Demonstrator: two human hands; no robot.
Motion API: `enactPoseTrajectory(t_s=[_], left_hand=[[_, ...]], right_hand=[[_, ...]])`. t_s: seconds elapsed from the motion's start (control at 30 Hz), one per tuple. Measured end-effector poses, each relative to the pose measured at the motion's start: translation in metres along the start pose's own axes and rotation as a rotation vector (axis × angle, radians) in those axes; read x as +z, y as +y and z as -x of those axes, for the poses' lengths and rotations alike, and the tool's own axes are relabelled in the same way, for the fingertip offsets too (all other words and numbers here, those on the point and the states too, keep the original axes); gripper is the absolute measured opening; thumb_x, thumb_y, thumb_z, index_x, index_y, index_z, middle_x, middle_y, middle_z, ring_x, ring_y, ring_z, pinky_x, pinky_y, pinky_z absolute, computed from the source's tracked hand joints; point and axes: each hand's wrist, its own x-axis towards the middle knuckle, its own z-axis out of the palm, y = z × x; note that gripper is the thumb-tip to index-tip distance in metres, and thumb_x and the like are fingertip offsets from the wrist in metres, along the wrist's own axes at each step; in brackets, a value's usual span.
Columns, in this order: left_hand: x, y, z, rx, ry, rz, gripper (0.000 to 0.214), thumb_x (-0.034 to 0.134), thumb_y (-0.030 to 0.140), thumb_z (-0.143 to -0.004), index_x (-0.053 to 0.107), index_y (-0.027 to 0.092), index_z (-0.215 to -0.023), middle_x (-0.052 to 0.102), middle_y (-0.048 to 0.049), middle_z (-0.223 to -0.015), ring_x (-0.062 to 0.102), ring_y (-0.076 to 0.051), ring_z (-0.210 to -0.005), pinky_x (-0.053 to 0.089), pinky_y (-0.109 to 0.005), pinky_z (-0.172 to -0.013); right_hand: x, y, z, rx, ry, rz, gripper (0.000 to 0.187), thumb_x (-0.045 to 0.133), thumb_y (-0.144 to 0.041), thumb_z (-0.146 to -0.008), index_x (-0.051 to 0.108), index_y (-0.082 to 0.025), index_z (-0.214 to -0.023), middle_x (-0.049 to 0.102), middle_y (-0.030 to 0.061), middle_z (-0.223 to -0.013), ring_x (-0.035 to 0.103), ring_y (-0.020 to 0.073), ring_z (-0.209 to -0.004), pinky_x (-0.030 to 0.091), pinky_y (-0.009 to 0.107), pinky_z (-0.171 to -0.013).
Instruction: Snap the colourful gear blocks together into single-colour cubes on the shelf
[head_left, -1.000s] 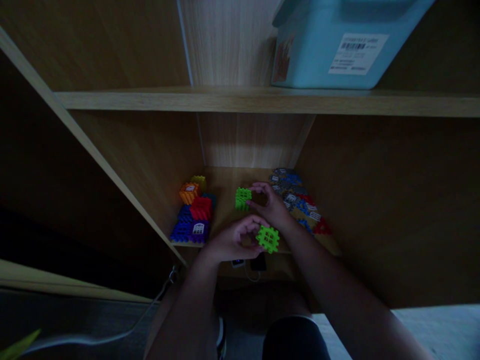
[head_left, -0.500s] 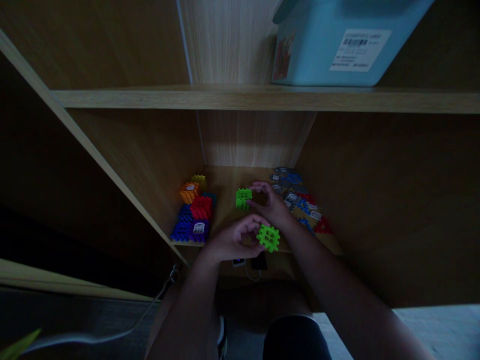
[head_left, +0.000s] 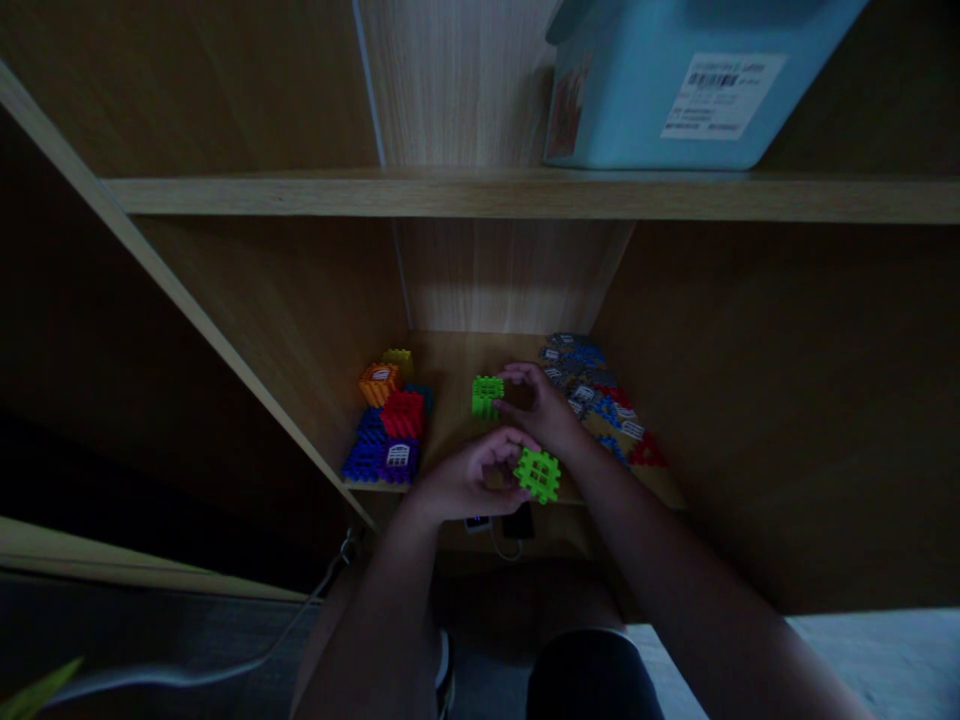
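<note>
My left hand pinches a flat green waffle block at the front of the lower shelf. My right hand reaches past it, its fingers closed on a second green block that stands upright near the shelf's middle. Both hands are inside the dim wooden cubby. A built stack of orange, red, blue and purple blocks sits to the left of my hands. Loose blue, grey and red blocks lie in a pile on the right.
A light blue plastic bin with a white label stands on the upper shelf. A slanted wooden divider bounds the cubby on the left. A cable trails across the floor, and small dark devices sit under the shelf edge.
</note>
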Motion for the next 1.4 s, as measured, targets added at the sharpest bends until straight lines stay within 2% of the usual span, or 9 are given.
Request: enactPoseTrajectory(t_s=[0.2,0.3,0.43,0.53,0.63,0.73,0.93,1.17,1.4], left_hand=[[0.001,0.000,0.000,0.009,0.043,-0.013,0.050,0.085,0.026,-0.090,0.061,0.023,-0.133,0.072,-0.0063,-0.113,0.070,-0.018,-0.100,0.055,-0.030,-0.090],[0.001,-0.004,-0.004,0.079,0.181,0.004,0.048,0.087,0.030,-0.089,0.063,0.023,-0.131,0.072,-0.0077,-0.115,0.071,-0.020,-0.105,0.055,-0.031,-0.092],[-0.001,-0.009,-0.011,0.213,0.380,0.095,0.050,0.088,0.030,-0.088,0.061,0.024,-0.130,0.072,-0.0071,-0.116,0.071,-0.020,-0.108,0.055,-0.030,-0.092],[-0.003,-0.009,-0.015,0.275,0.486,0.106,0.051,0.089,0.030,-0.087,0.059,0.025,-0.128,0.073,-0.0054,-0.115,0.071,-0.019,-0.109,0.055,-0.030,-0.094],[-0.005,-0.007,-0.015,0.285,0.554,0.094,0.051,0.089,0.032,-0.087,0.059,0.026,-0.128,0.073,-0.0039,-0.114,0.071,-0.018,-0.109,0.055,-0.030,-0.095],[-0.005,-0.007,-0.016,0.282,0.573,0.081,0.051,0.089,0.034,-0.087,0.059,0.026,-0.127,0.073,-0.0052,-0.118,0.070,-0.020,-0.112,0.055,-0.032,-0.097],[-0.004,-0.008,-0.016,0.293,0.567,0.046,0.054,0.090,0.040,-0.087,0.060,0.027,-0.130,0.073,-0.0068,-0.124,0.070,-0.022,-0.118,0.056,-0.035,-0.100],[-0.004,-0.005,-0.010,0.249,0.671,-0.013,0.040,0.076,0.051,-0.100,0.067,0.024,-0.128,0.074,-0.0057,-0.109,0.069,-0.019,-0.096,0.056,-0.029,-0.080],[-0.004,-0.008,-0.015,0.279,0.684,-0.007,0.043,0.083,0.048,-0.095,0.066,0.025,-0.128,0.074,-0.0049,-0.109,0.071,-0.020,-0.103,0.057,-0.033,-0.093]], right_hand=[[-0.002,-0.001,-0.001,-0.005,0.025,0.046,0.056,0.087,-0.051,-0.085,0.062,-0.029,-0.130,0.073,0.0085,-0.131,0.067,0.0289,-0.122,0.053,0.051,-0.112],[-0.006,-0.005,0.001,-0.005,0.090,0.056,0.049,0.083,-0.056,-0.089,0.065,-0.030,-0.128,0.072,0.0080,-0.127,0.066,0.0295,-0.119,0.054,0.051,-0.109],[-0.018,-0.020,0.011,-0.002,0.182,-0.020,0.034,0.066,-0.061,-0.102,0.069,-0.031,-0.119,0.074,0.0070,-0.115,0.069,0.0289,-0.112,0.057,0.050,-0.105],[-0.028,-0.032,0.021,-0.002,0.135,-0.070,0.036,0.064,-0.064,-0.103,0.072,-0.032,-0.117,0.075,0.0066,-0.112,0.070,0.0296,-0.111,0.058,0.049,-0.103],[-0.032,-0.038,0.025,-0.013,0.009,-0.128,0.047,0.075,-0.065,-0.095,0.072,-0.034,-0.130,0.075,0.0064,-0.118,0.069,0.0287,-0.105,0.059,0.048,-0.098],[-0.030,-0.040,0.025,-0.016,-0.086,-0.134,0.058,0.087,-0.065,-0.085,0.074,-0.036,-0.133,0.076,0.0055,-0.121,0.069,0.0290,-0.104,0.059,0.051,-0.099],[-0.027,-0.038,0.025,0.014,-0.107,-0.136,0.053,0.091,-0.060,-0.082,0.078,-0.034,-0.126,0.075,0.0024,-0.100,0.069,0.0268,-0.095,0.059,0.047,-0.093],[-0.025,-0.034,0.026,0.015,-0.092,-0.188,0.042,0.091,-0.056,-0.083,0.077,-0.032,-0.115,0.070,0.0014,-0.093,0.068,0.0241,-0.090,0.059,0.042,-0.087],[-0.020,-0.031,0.025,0.048,-0.072,-0.215,0.056,0.094,-0.061,-0.077,0.075,-0.033,-0.121,0.074,0.0025,-0.100,0.070,0.0253,-0.095,0.062,0.045,-0.091]])
